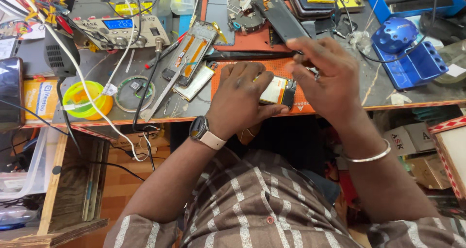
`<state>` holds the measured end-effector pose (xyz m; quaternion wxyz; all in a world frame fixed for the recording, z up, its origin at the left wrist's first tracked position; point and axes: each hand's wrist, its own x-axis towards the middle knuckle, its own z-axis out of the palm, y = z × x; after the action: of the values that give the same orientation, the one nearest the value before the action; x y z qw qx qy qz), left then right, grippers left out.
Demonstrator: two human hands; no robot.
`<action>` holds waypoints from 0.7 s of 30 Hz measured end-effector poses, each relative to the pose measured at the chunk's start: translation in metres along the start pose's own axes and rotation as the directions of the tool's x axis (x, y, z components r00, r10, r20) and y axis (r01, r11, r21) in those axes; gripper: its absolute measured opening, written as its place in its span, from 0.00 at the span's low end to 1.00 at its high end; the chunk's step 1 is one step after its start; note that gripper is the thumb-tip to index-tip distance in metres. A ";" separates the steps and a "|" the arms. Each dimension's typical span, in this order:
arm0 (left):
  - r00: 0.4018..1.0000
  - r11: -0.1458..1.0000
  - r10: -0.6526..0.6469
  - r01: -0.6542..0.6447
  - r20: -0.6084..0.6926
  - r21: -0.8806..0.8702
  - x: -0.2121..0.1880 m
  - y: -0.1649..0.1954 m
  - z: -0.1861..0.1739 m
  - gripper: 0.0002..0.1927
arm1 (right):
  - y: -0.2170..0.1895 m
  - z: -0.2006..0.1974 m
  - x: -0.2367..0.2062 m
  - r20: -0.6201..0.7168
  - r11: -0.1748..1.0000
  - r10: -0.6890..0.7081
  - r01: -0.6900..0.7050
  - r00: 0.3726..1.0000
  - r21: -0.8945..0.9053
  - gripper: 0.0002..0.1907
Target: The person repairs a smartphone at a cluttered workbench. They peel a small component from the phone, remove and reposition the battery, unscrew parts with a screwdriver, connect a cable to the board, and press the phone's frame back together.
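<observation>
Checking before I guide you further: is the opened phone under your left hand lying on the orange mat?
Yes, the left hand presses the opened phone down on the orange mat.

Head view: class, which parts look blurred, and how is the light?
Head view: the right hand is smeared by motion blur; the left hand and the opened phone under it stay sharp; light is even, shadows soft; the bench edge bows slightly.

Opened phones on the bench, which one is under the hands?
The one with the yellow-white battery, on the orange mat. The left hand presses on it, the right hand hovers above. The other opened phone lies untouched, farther left.
</observation>
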<state>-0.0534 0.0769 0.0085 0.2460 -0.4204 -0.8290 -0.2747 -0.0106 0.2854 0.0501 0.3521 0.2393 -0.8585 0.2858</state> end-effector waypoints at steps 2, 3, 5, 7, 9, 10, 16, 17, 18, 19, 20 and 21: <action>0.999 1.000 0.024 -0.023 -0.035 0.014 0.000 -0.001 0.000 0.35 | 0.004 0.001 0.001 -0.002 0.980 0.151 -0.150 0.988 0.129 0.19; 0.999 0.999 0.022 -0.022 -0.028 0.024 0.000 -0.002 0.001 0.34 | 0.005 0.002 0.002 0.006 0.955 0.227 -0.224 0.974 0.193 0.19; 1.000 0.999 0.019 -0.019 -0.010 0.039 -0.001 -0.003 0.002 0.33 | 0.006 0.001 0.002 0.059 0.873 0.299 -0.298 0.952 0.387 0.20; 1.000 1.000 -0.011 0.011 0.016 0.009 0.000 -0.002 0.003 0.34 | 0.006 -0.002 0.002 0.032 0.910 0.239 -0.236 0.970 0.340 0.20; 1.000 1.000 -0.014 0.014 0.022 0.009 0.002 -0.003 0.004 0.34 | 0.001 -0.003 0.000 -0.018 0.998 0.048 -0.048 0.999 0.046 0.20; 1.000 1.000 -0.008 0.008 0.025 0.015 0.003 -0.003 0.003 0.34 | -0.001 -0.004 0.000 -0.005 0.976 0.155 -0.152 0.988 0.158 0.19; 1.000 1.000 -0.002 0.002 0.002 0.001 0.005 -0.001 0.001 0.35 | 0.001 -0.008 0.005 0.005 0.999 0.015 -0.016 1.000 0.038 0.24; 1.000 1.000 -0.002 0.002 0.006 -0.002 0.004 -0.001 0.001 0.35 | 0.002 -0.007 0.004 -0.005 0.998 0.055 -0.055 0.998 0.016 0.23; 1.000 1.000 -0.009 0.010 0.013 -0.012 0.004 0.000 0.001 0.35 | 0.003 -0.007 0.003 -0.018 0.996 0.093 -0.093 0.996 -0.007 0.21; 1.000 1.000 -0.015 0.015 0.017 -0.019 0.004 0.000 0.001 0.35 | 0.005 -0.006 0.003 0.012 0.972 0.182 -0.182 0.983 0.147 0.23; 1.000 1.000 -0.019 0.020 0.019 -0.024 0.004 -0.001 0.001 0.34 | 0.006 -0.006 0.003 0.055 0.918 0.262 -0.266 0.964 0.295 0.24; 1.000 1.000 -0.009 0.010 0.012 -0.013 0.004 -0.001 0.002 0.35 | 0.008 -0.005 0.003 0.107 0.834 0.330 -0.343 0.938 0.431 0.26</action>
<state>-0.0568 0.0796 0.0097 0.2370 -0.4197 -0.8306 -0.2788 -0.0150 0.2937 0.0532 0.2201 0.1625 -0.8040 0.5279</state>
